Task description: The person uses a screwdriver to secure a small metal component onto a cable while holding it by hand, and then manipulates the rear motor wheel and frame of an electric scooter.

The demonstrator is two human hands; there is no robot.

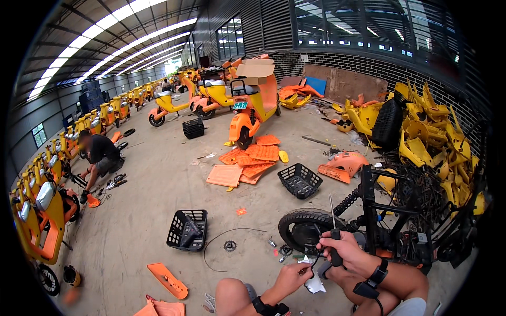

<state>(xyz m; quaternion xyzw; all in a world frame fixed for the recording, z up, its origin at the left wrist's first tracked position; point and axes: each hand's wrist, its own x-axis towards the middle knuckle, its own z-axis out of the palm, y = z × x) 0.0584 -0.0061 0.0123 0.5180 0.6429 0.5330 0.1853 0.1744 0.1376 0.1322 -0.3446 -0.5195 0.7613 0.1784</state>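
Observation:
My right hand [345,250] is closed around a screwdriver [336,239] with a dark handle, its thin shaft pointing up. Below and to the left, my left hand [290,278] pinches a thin black cable [318,257] that runs up toward the right hand. Both hands are just in front of a stripped scooter frame [390,224]. Its black-tyred wheel [301,217] lies beyond the hands, beside a coil-spring shock absorber [348,201]. A crumpled white piece [315,284] is beneath the hands, partly hidden.
A black basket [187,230] holding a power tool [191,233], another basket [300,180], a sprocket [230,246] and orange panels [167,280] lie around. Yellow plastic parts [421,124] are heaped at the right. Scooters [253,108] stand beyond; a person [100,152] crouches at left.

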